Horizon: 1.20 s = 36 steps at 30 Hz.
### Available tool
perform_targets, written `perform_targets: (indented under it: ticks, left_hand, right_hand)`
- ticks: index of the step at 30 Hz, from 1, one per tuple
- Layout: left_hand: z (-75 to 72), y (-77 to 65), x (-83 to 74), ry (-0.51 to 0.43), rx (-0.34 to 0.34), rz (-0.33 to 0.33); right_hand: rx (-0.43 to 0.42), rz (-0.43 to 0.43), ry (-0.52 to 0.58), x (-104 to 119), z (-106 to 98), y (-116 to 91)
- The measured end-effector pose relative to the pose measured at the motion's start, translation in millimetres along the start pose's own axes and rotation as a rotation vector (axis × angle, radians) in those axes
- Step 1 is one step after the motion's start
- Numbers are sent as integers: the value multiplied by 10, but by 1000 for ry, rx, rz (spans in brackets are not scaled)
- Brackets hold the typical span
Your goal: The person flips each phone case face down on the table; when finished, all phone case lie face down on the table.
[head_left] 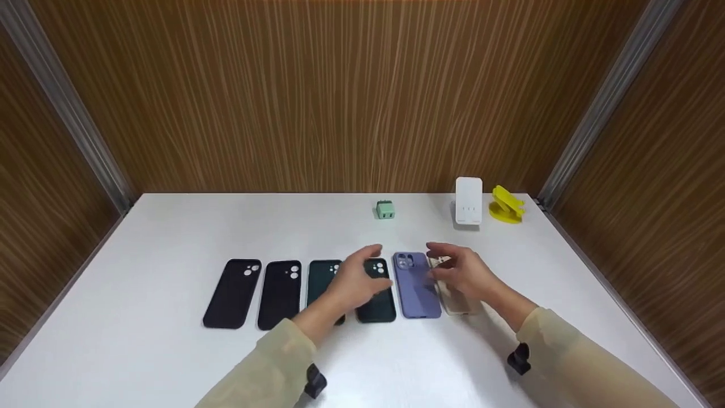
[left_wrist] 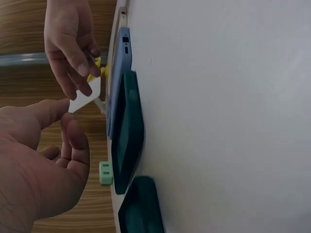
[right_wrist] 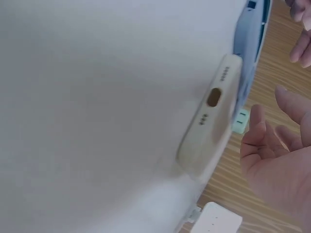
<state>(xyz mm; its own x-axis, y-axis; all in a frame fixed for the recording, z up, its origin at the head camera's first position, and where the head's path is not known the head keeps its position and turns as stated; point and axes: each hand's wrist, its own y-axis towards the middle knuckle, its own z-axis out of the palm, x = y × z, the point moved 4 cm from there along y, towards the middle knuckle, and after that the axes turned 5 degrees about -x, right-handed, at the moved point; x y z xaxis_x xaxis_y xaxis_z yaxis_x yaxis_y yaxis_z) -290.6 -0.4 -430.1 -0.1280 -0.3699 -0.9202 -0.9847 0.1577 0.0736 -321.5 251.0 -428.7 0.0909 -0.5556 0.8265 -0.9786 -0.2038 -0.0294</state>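
My left hand hovers over two dark green phone cases, the left one and the right one, partly covering both. Its thumb and fingers are apart in the head view, with nothing between them. To the right, my right hand is above a beige phone case, hiding its upper part, and its fingertips reach over the edge of a purple phone case. Nothing is held there either. In the right wrist view the beige case lies below the relaxed fingers.
Two black phone cases, an outer one and an inner one, continue the row leftward on the white table. Toward the back stand a green charger plug, a white stand and a yellow phone holder. Wood-grain panels enclose the table.
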Motion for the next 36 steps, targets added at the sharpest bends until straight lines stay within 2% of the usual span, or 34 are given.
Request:
perform_targets:
  ticks: [5,11,17,21,25,29,36]
  left_hand:
    - [-250,-14,114,62,-13,28]
    - [-404,-20,301,110,-13,39]
    - [-417,-29,436,132,6,46]
    - [-405,-33,480,146,38,56]
    - [-410,-48,500,178,64,59]
    - [-419,-61,505,202,76,75]
    - [-422,-79,504,228,95,149]
  right_hand:
    - [5,-5,1,92,130,-44]
    - [11,-43,7,231,303,-25]
    - [8,-82,-2,277,466,-3]
    - [39,-86,-15,288,594,-6]
    - [73,-100,-84,300,677,-13]
    - [86,-151,-157,318,715,-9]
    - [101,-190,-224,312,761,6]
